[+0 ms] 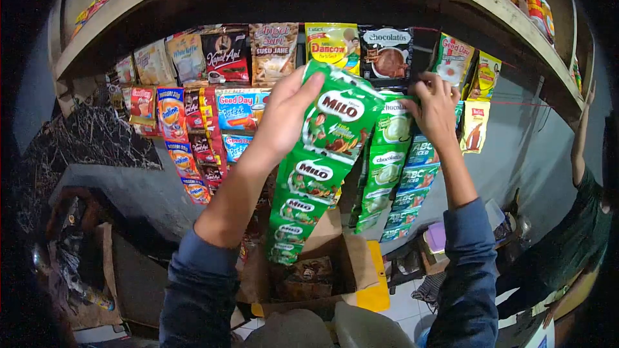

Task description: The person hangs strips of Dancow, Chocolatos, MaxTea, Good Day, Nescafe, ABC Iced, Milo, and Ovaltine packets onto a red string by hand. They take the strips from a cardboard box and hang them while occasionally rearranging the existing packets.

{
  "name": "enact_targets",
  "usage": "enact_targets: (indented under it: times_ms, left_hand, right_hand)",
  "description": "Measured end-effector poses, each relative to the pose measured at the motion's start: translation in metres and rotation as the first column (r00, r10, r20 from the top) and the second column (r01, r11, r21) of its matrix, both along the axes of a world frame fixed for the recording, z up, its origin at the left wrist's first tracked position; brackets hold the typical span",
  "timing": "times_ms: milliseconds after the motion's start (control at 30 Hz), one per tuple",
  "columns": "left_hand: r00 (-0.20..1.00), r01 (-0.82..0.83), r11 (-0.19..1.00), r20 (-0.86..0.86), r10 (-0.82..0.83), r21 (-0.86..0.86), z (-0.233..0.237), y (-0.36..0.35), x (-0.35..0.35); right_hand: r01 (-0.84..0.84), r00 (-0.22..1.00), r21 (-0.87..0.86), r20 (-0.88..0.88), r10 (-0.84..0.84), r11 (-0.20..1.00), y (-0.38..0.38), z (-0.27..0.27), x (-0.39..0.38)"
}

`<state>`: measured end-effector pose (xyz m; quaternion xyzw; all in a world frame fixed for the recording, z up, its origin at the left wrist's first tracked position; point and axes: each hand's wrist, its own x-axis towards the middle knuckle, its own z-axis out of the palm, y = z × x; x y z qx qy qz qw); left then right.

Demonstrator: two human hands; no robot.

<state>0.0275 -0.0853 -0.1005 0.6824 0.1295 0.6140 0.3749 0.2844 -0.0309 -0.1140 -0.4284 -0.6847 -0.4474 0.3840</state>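
Both arms raised, reaching up & fwd. L hand (287,113) palm faces inward, fingers (311,85) stretched up & curled at the tips, clamped in a grip. L forearm (235,196) bare, blue sleeve (200,277) pushed up below it. R hand (435,106) level w/ L, well apart to its right, back toward cam, fingertips (422,84) pinched together at its upper left. R wrist straight, sleeve pushed up too.

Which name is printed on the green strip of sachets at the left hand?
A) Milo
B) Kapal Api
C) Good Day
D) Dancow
A: the left hand holds the top of the green strip of sachets, and each sachet reads Milo.
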Motion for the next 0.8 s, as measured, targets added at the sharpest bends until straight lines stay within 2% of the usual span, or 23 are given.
enact_targets:
  times_ms: [67, 100, 133, 200, 300, 333, 367, 400, 433, 467, 500, 567, 667, 733, 767, 800]
  left_hand:
    - [0.999, 0.0, 0.983, -0.044, -0.008, -0.183, 0.006, 0.008, 0.009]
    - [0.999, 0.019, 0.992, -0.042, -0.024, -0.125, 0.008, 0.015, 0.015]
    - [0.998, 0.037, 0.997, -0.043, -0.04, -0.069, 0.007, 0.025, 0.02]
    - [0.996, 0.078, 0.995, -0.032, -0.08, -0.068, 0.006, 0.039, 0.022]
    - [0.989, 0.144, 0.969, 0.052, -0.137, -0.199, -0.007, 0.046, 0.021]
    - [0.981, 0.164, 0.958, 0.143, -0.133, -0.237, -0.021, 0.038, 0.023]
    - [0.987, 0.102, 0.927, 0.152, -0.05, -0.362, -0.049, 0.046, 0.025]
    - [0.989, -0.104, 0.954, 0.07, 0.129, -0.282, -0.089, 0.054, 0.033]
    - [0.972, -0.233, 0.928, -0.073, 0.221, -0.29, -0.111, 0.037, 0.037]
    - [0.978, -0.197, 0.945, -0.113, 0.173, -0.261, -0.152, 0.047, 0.04]
    - [0.965, -0.191, 0.949, -0.224, 0.135, -0.251, -0.181, 0.054, 0.036]
    - [0.994, -0.102, 0.956, -0.073, 0.086, -0.274, -0.17, 0.028, 0.031]
    - [0.985, -0.052, 0.986, 0.151, 0.077, -0.161, -0.125, 0.003, 0.021]
    - [0.979, -0.119, 0.946, 0.125, 0.162, -0.301, -0.071, -0.022, 0.007]
    - [0.985, -0.039, 0.983, 0.157, 0.067, -0.178, -0.061, -0.014, -0.001]
    - [0.993, -0.078, 0.989, 0.078, 0.088, -0.126, -0.047, -0.012, -0.008]
  right_hand:
    - [-0.361, 0.923, 0.126, -0.097, 0.373, 0.924, -0.02, 0.006, -0.026]
    - [-0.476, 0.876, 0.063, -0.049, 0.48, 0.877, -0.027, 0.011, -0.036]
    - [-0.552, 0.832, 0.044, -0.032, 0.554, 0.832, -0.028, 0.016, -0.05]
    - [-0.601, 0.793, -0.039, -0.15, 0.59, 0.798, -0.011, 0.021, -0.058]
    - [-0.579, 0.81, 0.034, -0.083, 0.58, 0.814, 0.011, 0.049, -0.061]
    - [-0.536, 0.838, 0.022, -0.104, 0.536, 0.844, 0.015, 0.049, -0.066]
    - [-0.512, 0.853, 0.055, -0.089, 0.515, 0.857, 0.025, 0.05, -0.068]
    - [-0.485, 0.868, 0.093, -0.074, 0.492, 0.869, 0.033, 0.049, -0.07]
    - [-0.484, 0.868, 0.095, -0.075, 0.491, 0.87, 0.037, 0.048, -0.072]
    - [-0.45, 0.88, 0.14, -0.098, 0.465, 0.882, 0.04, 0.048, -0.075]
    - [-0.411, 0.892, 0.185, -0.12, 0.436, 0.893, 0.043, 0.048, -0.076]
    - [-0.325, 0.934, 0.199, -0.086, 0.347, 0.925, 0.048, 0.047, -0.075]
    - [-0.301, 0.946, 0.142, -0.078, 0.314, 0.943, 0.057, 0.043, -0.07]
    - [-0.241, 0.966, 0.037, 0.107, 0.236, 0.97, 0.061, 0.035, -0.064]
    - [-0.212, 0.965, -0.068, 0.14, 0.22, 0.975, 0.056, 0.032, -0.064]
    - [-0.217, 0.964, -0.07, 0.141, 0.225, 0.974, 0.054, 0.033, -0.063]
